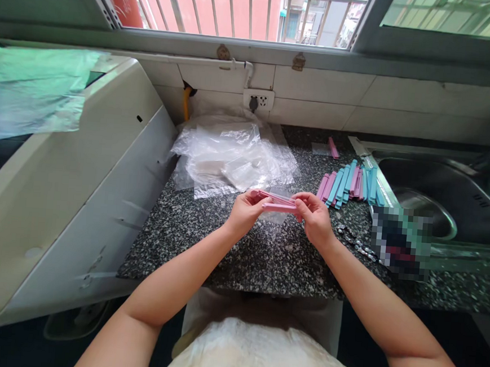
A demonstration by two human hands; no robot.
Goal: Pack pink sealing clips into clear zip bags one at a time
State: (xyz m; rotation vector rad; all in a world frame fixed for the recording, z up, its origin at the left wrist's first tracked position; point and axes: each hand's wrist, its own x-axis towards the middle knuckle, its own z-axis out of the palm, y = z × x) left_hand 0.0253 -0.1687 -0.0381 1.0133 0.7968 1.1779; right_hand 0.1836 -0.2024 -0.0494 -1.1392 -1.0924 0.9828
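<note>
Over the speckled countertop, my left hand [245,210] and my right hand [313,216] grip opposite ends of a few long pink bag clips [280,207]. Both sets of fingers are closed around the ends, so part of the clips is hidden. Just below them shows a small piece of clear plastic [275,217]; whether it touches the clips I cannot tell. To the right of my right hand lies a pile of pink and blue bag clips [349,183]. One separate pink clip [333,148] rests behind that pile, beside a small clear bag [320,149].
Clear plastic bags [239,155] lie heaped behind my hands. A metal sink [415,180] borders the right side, with a pixelated dark item [396,246] and a shiny chain-like strip [361,243] near it. A large cream appliance [115,156] stands left. A wall socket [259,100] holds a plug.
</note>
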